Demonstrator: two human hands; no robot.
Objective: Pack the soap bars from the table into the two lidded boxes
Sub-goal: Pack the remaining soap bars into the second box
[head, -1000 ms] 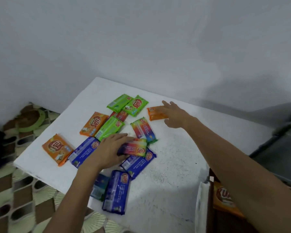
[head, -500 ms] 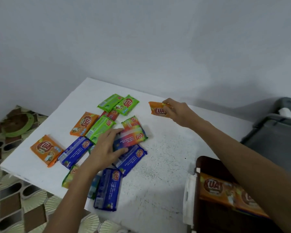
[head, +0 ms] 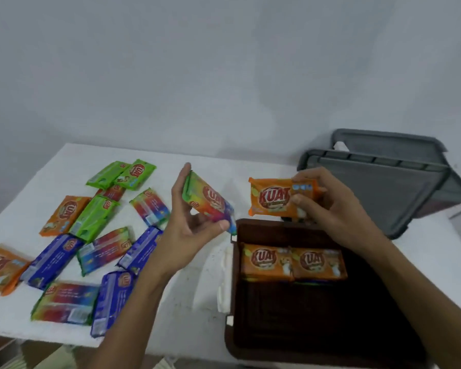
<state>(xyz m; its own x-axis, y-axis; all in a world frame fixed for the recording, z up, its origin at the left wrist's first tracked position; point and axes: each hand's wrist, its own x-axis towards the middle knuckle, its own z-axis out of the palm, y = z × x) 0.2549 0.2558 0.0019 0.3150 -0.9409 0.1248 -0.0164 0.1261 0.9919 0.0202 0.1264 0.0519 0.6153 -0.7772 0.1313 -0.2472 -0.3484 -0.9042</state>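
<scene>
Right hand (head: pixel 338 209), centre right of the frame, pinches an orange soap bar (head: pixel 272 198) by its end, holding it face-up above the far rim of the brown box (head: pixel 304 318), probably to lay it beside the two orange bars (head: pixel 290 259) already inside. Left hand (head: pixel 189 227), at centre, grips a rainbow-wrapped bar (head: pixel 210 203) tilted toward the box, likely next in. Other bars (head: pixel 96 217) lie scattered on the table (head: pixel 192 302) at left.

1. A plain, home-like room: a bare white wall (head: pixel 224 62) rises behind a white counter (head: pixel 197 283).
2. Shop-wrapped soap bars (head: pixel 96 217), a brown box (head: pixel 230 328) and a grey box (head: pixel 383 187), both plastic, give it a household look.
</scene>
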